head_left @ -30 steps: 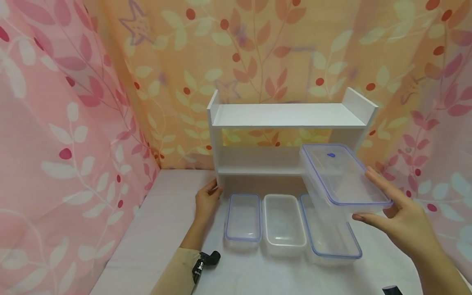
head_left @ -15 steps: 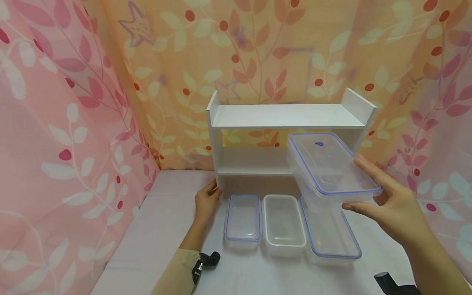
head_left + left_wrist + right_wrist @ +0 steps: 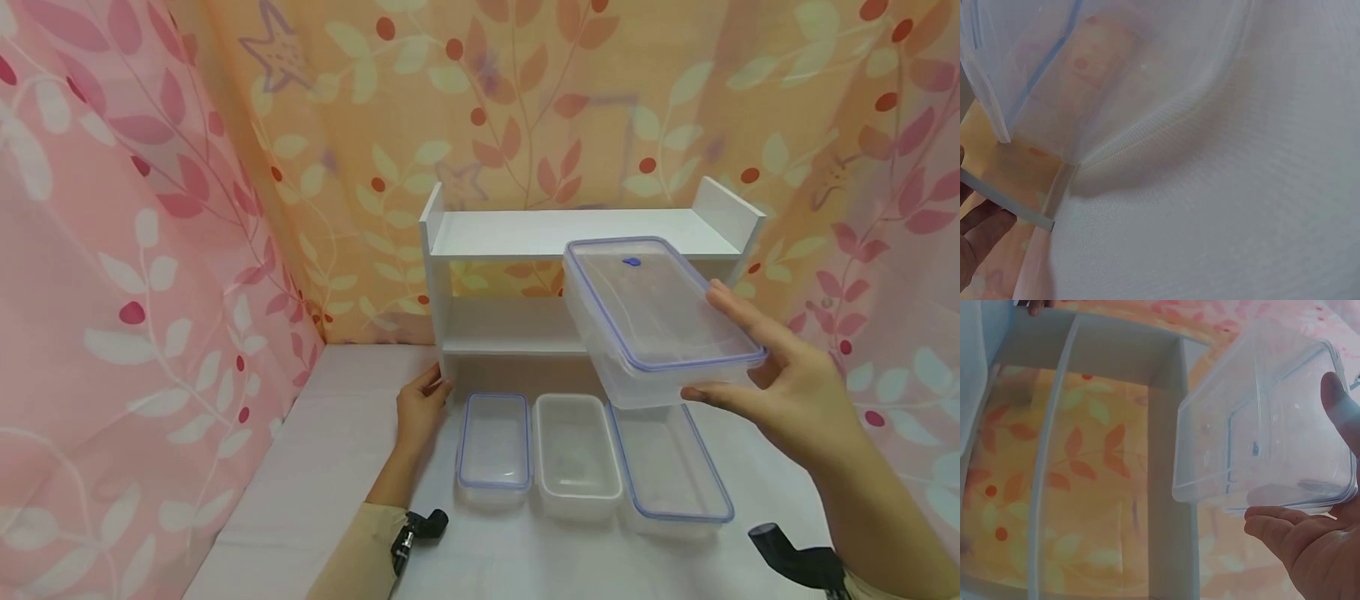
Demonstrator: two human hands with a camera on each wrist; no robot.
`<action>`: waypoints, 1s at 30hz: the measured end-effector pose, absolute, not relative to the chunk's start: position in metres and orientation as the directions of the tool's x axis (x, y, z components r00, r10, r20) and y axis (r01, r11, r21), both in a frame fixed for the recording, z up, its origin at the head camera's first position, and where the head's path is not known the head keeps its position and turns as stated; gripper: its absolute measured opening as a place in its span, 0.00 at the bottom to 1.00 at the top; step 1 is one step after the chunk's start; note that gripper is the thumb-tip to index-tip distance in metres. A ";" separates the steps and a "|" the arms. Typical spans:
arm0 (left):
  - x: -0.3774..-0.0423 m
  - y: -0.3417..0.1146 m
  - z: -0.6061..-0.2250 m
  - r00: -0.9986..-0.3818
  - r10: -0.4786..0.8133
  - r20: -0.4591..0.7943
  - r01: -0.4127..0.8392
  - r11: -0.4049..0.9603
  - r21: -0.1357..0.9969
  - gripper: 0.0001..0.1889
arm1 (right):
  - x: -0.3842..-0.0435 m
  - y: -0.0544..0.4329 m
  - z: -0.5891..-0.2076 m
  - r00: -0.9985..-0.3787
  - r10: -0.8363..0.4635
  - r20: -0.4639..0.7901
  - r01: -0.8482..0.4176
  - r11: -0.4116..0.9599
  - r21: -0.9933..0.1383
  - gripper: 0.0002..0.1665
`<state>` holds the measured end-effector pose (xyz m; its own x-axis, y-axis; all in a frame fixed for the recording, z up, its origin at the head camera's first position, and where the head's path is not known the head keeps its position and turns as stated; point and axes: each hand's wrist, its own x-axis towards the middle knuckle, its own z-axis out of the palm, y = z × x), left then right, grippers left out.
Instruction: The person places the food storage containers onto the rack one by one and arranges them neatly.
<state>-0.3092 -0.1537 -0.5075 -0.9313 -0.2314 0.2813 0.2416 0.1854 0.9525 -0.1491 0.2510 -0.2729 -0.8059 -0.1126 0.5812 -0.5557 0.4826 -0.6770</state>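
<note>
My right hand (image 3: 795, 392) grips a clear plastic food container (image 3: 660, 308) by its right end, thumb at the near side. The container has a blue-edged lid with a small blue tab and is raised in front of the right half of a white two-level shelf (image 3: 592, 233). In the right wrist view the container (image 3: 1260, 425) shows from below, beside the shelf's frame. My left hand (image 3: 422, 408) holds the lower front edge of the shelf's left side panel; in the left wrist view the fingers (image 3: 988, 228) lie against that panel (image 3: 1010, 201).
Three more clear containers stand in a row before the shelf: a small blue-edged one (image 3: 495, 442), a white-rimmed one (image 3: 577, 450) and a larger blue-edged one (image 3: 671, 467). They stand on a white cloth (image 3: 300, 517). Patterned curtains (image 3: 360, 125) hang behind and at the sides.
My right hand has carried the container up and to the left, from the shelf's lower right toward its upper level. The left hand, the shelf and the row of containers have stayed put.
</note>
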 end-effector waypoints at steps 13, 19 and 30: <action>-0.311 -0.149 -0.505 -0.928 -0.223 0.298 0.261 0.184 0.948 0.22 | -0.160 0.237 -0.243 -0.777 -0.135 0.615 -0.618 0.349 -0.704 0.62; -0.309 -0.148 -0.504 -0.921 -0.232 0.313 0.270 0.198 0.942 0.22 | -0.166 0.229 -0.230 -0.808 -0.105 0.580 -0.562 0.433 -0.705 0.61; -0.304 -0.150 -0.505 -0.925 -0.237 0.297 0.252 0.201 0.947 0.22 | -0.179 0.210 -0.215 -0.839 -0.100 0.534 -0.516 0.457 -0.724 0.58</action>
<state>-0.3037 -0.1500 -0.5052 -0.9251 -0.2371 0.2966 0.2520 0.2008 0.9467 -0.1790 0.2104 -0.2153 -0.8393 -0.1003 0.5343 -0.5158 0.4574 -0.7244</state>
